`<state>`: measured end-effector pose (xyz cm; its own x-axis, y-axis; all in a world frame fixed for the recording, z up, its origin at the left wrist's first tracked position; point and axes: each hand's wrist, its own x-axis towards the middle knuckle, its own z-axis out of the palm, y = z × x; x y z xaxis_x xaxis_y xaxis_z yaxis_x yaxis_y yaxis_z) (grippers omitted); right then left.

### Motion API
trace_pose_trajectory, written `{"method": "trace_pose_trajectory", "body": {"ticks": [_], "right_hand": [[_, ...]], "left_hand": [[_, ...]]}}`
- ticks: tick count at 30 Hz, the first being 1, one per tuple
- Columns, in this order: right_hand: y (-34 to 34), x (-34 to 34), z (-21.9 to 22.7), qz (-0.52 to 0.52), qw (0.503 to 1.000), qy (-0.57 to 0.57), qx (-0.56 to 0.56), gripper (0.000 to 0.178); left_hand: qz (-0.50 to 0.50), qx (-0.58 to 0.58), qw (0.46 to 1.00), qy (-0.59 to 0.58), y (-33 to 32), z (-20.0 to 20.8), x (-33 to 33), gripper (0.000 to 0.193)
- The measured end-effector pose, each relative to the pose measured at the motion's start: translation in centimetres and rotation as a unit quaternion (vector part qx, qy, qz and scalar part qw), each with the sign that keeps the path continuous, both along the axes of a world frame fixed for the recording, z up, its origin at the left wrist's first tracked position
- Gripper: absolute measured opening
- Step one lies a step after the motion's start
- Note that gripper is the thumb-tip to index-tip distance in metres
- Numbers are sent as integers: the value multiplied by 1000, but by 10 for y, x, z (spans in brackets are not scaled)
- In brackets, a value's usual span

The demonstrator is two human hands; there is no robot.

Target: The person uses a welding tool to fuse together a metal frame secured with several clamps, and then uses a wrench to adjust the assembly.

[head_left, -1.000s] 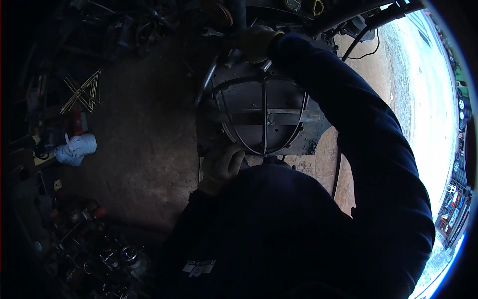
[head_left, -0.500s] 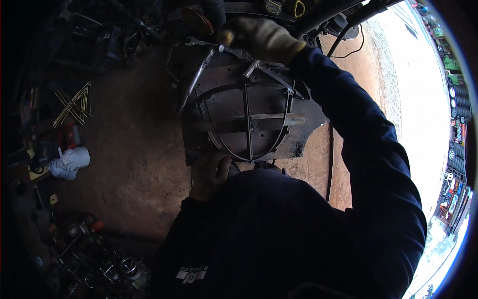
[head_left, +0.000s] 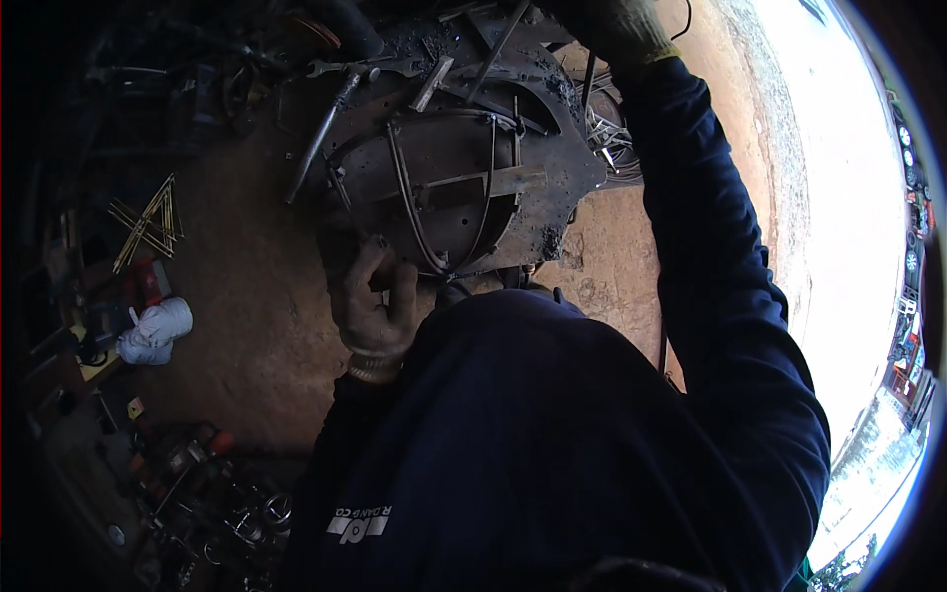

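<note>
The rod frame [head_left: 449, 202] lies on the plate [head_left: 552, 212], stiff, heavy and rough-edged, best held by its rim; left hand [head_left: 375, 306] grips there, right hand's [head_left: 617, 25] grip unclear.

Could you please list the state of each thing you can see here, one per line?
Left hand: gloved, fingers curled at the near rim of the metal frame.
Right hand: gloved, raised at the far edge, partly cut off.
Metal frame: curved rods on a dark round plate, tilted.
Wrench: lying loose behind the frame.
White cloth: crumpled on the ground.
Yellow rods: crossed in a loose pile.
</note>
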<state>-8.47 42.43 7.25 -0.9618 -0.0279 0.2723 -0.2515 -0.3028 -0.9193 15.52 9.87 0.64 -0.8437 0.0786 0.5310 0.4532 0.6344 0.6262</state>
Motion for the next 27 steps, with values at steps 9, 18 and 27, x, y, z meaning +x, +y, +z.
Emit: {"method": "trace_pose_trajectory", "body": {"ticks": [9, 18, 27], "right_hand": [[-34, -15, -10, -66, 983, -169, 34, 78], [-43, -82, -78, 138, 963, -153, -176, 43], [-53, -81, -81, 86, 995, 18, 43, 39]], "left_hand": [[45, -57, 980, -187, 29, 15, 5, 30], [113, -27, 969, -217, 43, 24, 1, 24], [99, -43, 972, -207, 38, 19, 5, 25]]}}
